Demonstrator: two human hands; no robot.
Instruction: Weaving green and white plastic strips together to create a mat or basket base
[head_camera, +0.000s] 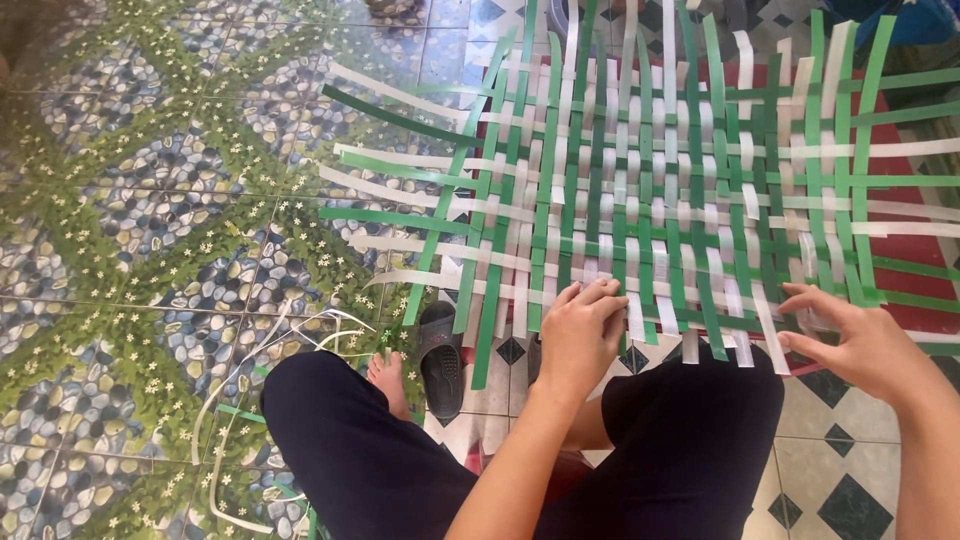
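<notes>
A half-woven mat (650, 190) of green and white plastic strips lies spread in front of me, its loose ends sticking out on all sides. My left hand (580, 335) pinches a white strip at the mat's near edge, fingers curled on it. My right hand (860, 345) rests at the near right edge with fingers spread, its fingertips touching the strips there. My knees in dark trousers (690, 450) are below the mat.
The floor has pebble-and-leaf pattern tiles (150, 200) on the left. Loose white and green strips (235, 400) lie by my left leg. A dark sandal (440, 360) and a bare foot (388, 380) sit under the mat's corner. Something red (910, 170) lies beneath the mat's right side.
</notes>
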